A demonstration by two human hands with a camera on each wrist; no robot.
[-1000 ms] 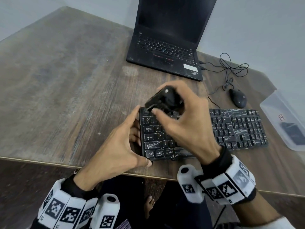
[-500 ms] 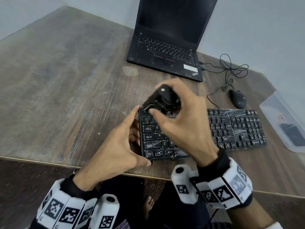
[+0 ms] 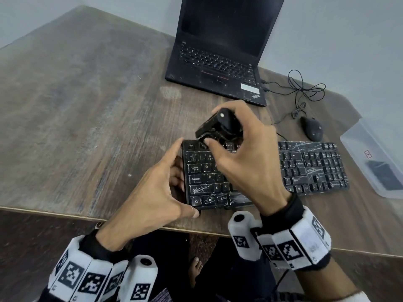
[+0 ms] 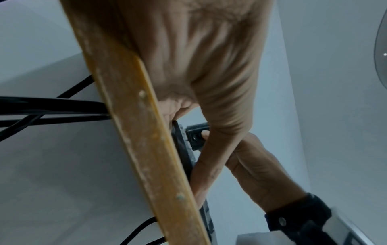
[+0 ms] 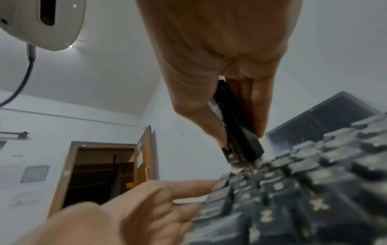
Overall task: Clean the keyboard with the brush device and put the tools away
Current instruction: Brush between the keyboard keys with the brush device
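**Brush works the top-left keys**

The right hand [image 3: 244, 162] holds the brush device [image 3: 219, 127] in a closed grip, thumb on one side and fingers on the other, its bristled end down on the top row of the keyboard [image 3: 305, 168] near the Esc key. Compared with a second ago the device has tipped a little and slid slightly toward the keyboard's left end, while the keyboard itself has not shifted. The left hand [image 3: 152, 192] braces that left end, thumb at the near corner and index finger along the far corner, a wide grip spanning the short edge.

The keyboard lies along the near edge of the worktop [image 3: 76, 118]. The small shift suggests short scrubbing strokes, with cleaning only begun: white streaks still cover many keys to the right. A clear box [image 3: 357, 144] at the right edge is probably where the tools go later.
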